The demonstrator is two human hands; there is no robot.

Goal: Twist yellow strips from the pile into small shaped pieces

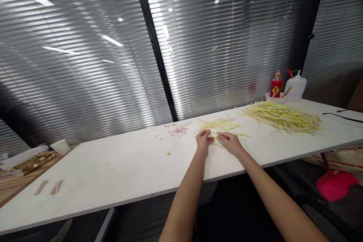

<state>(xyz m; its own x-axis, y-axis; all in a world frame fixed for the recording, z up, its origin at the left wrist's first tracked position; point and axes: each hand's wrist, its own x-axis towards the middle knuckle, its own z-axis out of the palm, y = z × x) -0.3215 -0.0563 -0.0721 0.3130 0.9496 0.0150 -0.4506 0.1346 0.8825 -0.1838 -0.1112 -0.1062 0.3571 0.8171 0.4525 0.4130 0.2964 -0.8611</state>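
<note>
In the head view, my left hand (203,143) is closed in a pinch just above the white table. My right hand (231,143) pinches close beside it, the fingertips of both hands nearly meeting. A thin yellow-green strand (219,145) runs between and below the fingers; its exact kind cannot be made out. Right behind the hands lies a small loose bunch of similar strands (221,123). Farther right, a large heap of yellow-green strands (283,116) spreads across the table. Left of my hands are scattered small pink and purple loops (180,130) that look like rubber bands.
The white table (113,170) runs along blinds (204,45). At the back right stand a red bottle (276,85), a white squeeze bottle (295,87) and a shallow bowl (275,99). Short tan sticks (56,188) and a paper cup (60,146) are at the left.
</note>
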